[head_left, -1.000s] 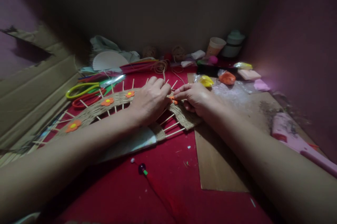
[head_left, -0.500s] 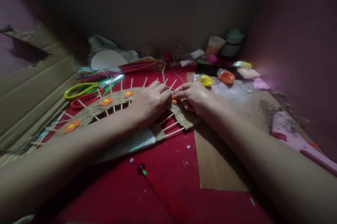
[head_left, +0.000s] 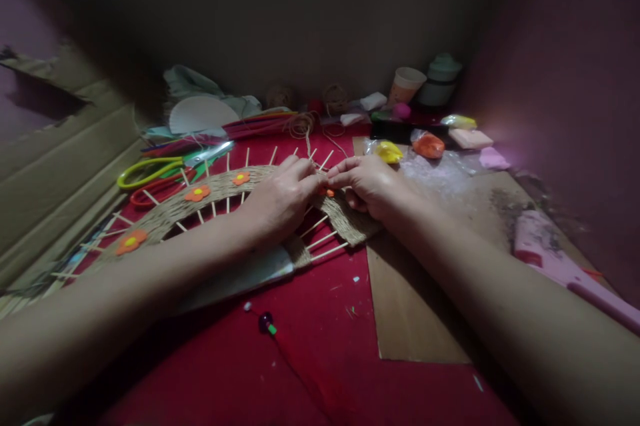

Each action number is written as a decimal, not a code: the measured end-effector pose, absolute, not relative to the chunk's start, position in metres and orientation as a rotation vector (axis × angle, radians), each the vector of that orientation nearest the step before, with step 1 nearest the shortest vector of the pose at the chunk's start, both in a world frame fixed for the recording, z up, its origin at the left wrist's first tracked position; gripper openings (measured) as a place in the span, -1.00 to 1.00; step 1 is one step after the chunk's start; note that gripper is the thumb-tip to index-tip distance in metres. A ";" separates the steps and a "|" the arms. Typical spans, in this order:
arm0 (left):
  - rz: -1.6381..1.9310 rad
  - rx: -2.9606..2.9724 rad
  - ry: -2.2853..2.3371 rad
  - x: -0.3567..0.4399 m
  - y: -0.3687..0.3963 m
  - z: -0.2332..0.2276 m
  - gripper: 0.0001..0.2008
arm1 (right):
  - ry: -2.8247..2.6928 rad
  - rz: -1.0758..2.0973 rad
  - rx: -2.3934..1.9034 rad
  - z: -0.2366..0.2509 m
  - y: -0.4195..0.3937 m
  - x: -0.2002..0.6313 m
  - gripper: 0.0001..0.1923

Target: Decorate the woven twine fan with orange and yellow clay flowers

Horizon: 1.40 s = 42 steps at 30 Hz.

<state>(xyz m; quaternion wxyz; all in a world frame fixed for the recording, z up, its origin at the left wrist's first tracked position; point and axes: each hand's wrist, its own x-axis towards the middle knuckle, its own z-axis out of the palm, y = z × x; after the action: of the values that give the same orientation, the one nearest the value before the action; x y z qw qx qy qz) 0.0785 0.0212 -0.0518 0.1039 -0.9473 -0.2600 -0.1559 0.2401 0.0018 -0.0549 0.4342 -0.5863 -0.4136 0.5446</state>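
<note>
A curved band woven from twine (head_left: 220, 187) runs across thin wooden sticks, forming a fan shape on the red surface. Orange flowers with yellow centres (head_left: 197, 193) sit along it. My left hand (head_left: 287, 193) is closed over the band, its fingertips together and partly hidden. Facing it, my right hand (head_left: 367, 186) is closed in a pinch, thumb and fingers meeting the left fingertips. Just under them shows a bit of another orange flower (head_left: 329, 193), mostly covered. A pale, patterned panel (head_left: 265, 266) lies below the left forearm.
Scissors with yellow and red handles (head_left: 150, 175) lie at left. Brown cardboard (head_left: 415, 306) lies at right, with bagged yellow clay (head_left: 389, 152) and orange clay (head_left: 427, 145). A pink glue gun (head_left: 555, 256) is far right. A beaded red tassel (head_left: 300, 359) lies in front; a paper cup (head_left: 406, 86) stands behind.
The view has shifted slightly, so the fan and scissors appear a little further left. Both hands stay at the same flower, with the left fingertips moved slightly.
</note>
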 end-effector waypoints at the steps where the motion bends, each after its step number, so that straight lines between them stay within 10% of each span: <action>1: -0.441 -2.797 -0.760 0.078 0.020 -0.053 -0.73 | -1.031 1.354 -1.459 -0.055 0.002 0.240 -0.80; 42: -0.290 -2.883 -0.821 0.077 0.016 -0.054 -0.72 | -1.229 1.299 -1.584 -0.049 -0.003 0.238 -0.78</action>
<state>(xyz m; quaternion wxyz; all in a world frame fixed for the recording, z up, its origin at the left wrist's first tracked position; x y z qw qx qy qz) 0.0771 0.0160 -0.0543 0.0648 -0.9553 -0.2720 -0.0959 0.2379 -0.0030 -0.0489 0.3674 -0.6167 -0.4785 0.5057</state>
